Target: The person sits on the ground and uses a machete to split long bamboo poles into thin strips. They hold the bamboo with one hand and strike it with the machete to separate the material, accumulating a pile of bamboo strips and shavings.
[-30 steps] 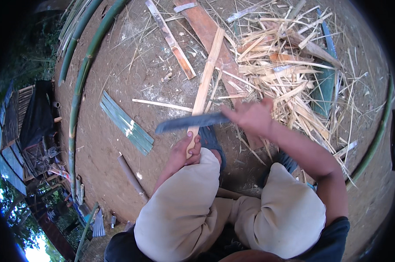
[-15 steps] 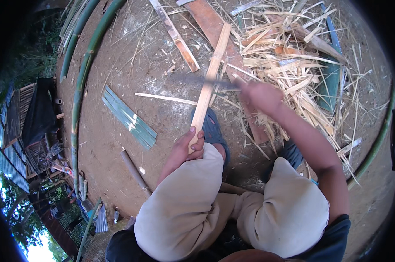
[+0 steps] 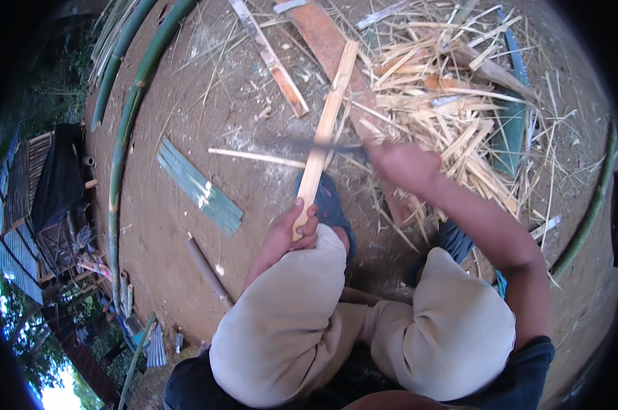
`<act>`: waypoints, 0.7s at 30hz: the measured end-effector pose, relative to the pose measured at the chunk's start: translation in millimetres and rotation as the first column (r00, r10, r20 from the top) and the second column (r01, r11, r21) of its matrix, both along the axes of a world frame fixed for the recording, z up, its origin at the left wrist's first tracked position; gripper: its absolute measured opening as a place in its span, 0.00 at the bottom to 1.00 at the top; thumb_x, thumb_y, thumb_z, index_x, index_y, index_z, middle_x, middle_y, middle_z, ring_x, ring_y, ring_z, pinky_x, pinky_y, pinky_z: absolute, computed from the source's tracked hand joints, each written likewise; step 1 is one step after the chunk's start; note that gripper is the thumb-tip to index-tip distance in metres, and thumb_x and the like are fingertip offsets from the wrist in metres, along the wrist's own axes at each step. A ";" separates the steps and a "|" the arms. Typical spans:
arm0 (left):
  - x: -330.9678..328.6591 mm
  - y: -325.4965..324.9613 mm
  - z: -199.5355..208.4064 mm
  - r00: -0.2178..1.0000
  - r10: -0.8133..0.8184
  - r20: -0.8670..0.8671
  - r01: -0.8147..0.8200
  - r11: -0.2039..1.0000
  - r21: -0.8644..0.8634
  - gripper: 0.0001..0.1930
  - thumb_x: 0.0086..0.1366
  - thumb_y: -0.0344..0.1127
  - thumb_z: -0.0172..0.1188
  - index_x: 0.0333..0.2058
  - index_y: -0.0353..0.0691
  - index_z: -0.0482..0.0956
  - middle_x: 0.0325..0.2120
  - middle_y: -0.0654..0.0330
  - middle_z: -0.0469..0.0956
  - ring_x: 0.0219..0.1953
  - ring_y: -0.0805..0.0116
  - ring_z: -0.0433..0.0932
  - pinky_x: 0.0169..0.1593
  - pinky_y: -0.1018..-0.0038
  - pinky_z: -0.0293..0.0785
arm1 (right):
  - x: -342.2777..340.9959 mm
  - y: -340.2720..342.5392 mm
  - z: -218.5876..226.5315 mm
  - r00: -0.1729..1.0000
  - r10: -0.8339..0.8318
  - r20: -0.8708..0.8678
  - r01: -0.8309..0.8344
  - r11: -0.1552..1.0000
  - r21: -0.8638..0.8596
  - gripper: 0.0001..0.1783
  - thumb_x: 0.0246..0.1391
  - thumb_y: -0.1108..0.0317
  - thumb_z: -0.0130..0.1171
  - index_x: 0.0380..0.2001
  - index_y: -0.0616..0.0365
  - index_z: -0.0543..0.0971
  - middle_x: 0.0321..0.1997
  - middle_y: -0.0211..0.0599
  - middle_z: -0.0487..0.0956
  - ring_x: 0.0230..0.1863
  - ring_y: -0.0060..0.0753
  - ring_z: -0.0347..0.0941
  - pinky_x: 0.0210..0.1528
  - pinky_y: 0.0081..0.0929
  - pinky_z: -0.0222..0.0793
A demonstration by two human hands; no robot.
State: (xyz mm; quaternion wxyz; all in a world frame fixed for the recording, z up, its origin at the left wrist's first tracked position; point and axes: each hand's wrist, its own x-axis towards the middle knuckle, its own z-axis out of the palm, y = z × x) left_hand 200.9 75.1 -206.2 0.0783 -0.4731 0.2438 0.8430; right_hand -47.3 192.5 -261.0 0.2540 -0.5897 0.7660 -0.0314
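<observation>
My left hand (image 3: 290,229) is closed round the lower end of a pale, flat wooden strip (image 3: 331,109), which looks like split bamboo. The strip slants up and away, its far end over a reddish-brown plank (image 3: 322,34). A long dark-bladed knife (image 3: 346,149), blurred by motion, lies across the strip's middle. My right hand (image 3: 404,166) is closed at the knife's right end, its handle mostly hidden by the fingers. Whether the blade touches the strip or passes over it, I cannot tell. My left wrist is beside my left knee.
A heap of pale shavings (image 3: 452,102) covers the ground at right, beside a green bamboo piece (image 3: 508,147). Flat green slats (image 3: 200,186) and a short stick (image 3: 208,270) lie at left. Long green bamboo poles (image 3: 123,147) curve beyond them. A sandal (image 3: 327,205) sits under the strip.
My right hand and the knife have moved slightly toward me and to the left along the strip. My left hand keeps its hold; the whole view has shifted a little.
</observation>
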 end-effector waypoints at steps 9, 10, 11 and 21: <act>-3.5 5.5 8.2 0.999 0.035 -0.008 -0.034 0.999 0.011 0.14 0.72 0.51 0.48 0.37 0.47 0.65 0.17 0.74 0.57 0.10 0.84 0.48 0.14 0.85 0.47 | -9.8 -1.2 -16.6 0.994 0.037 -0.106 -0.054 0.985 -0.161 0.15 0.58 0.71 0.47 0.48 0.61 0.71 0.30 0.50 0.81 0.30 0.48 0.81 0.33 0.47 0.77; -6.3 2.4 4.9 0.999 0.037 -0.027 -0.037 0.999 0.009 0.14 0.72 0.51 0.47 0.37 0.47 0.65 0.17 0.74 0.56 0.11 0.84 0.48 0.14 0.85 0.47 | -4.4 1.3 -5.7 0.966 0.170 -0.194 -0.204 0.964 -0.170 0.14 0.58 0.71 0.47 0.47 0.63 0.71 0.30 0.49 0.81 0.29 0.48 0.81 0.32 0.46 0.77; -5.0 3.2 5.6 0.998 0.049 -0.028 -0.049 0.999 0.000 0.14 0.72 0.51 0.47 0.37 0.47 0.65 0.17 0.74 0.56 0.11 0.84 0.48 0.14 0.84 0.47 | -20.4 -4.8 -15.8 0.989 0.030 -0.144 -0.056 0.982 -0.180 0.14 0.58 0.72 0.47 0.46 0.64 0.71 0.30 0.48 0.81 0.29 0.48 0.81 0.30 0.45 0.77; 1.1 2.2 0.4 0.996 0.079 -0.046 -0.079 0.997 0.014 0.15 0.72 0.53 0.47 0.37 0.48 0.65 0.17 0.74 0.56 0.12 0.84 0.47 0.15 0.85 0.45 | -37.0 -6.1 -50.1 0.975 -0.124 -0.185 0.091 0.979 -0.181 0.15 0.64 0.66 0.41 0.49 0.63 0.70 0.28 0.44 0.80 0.26 0.47 0.80 0.25 0.47 0.76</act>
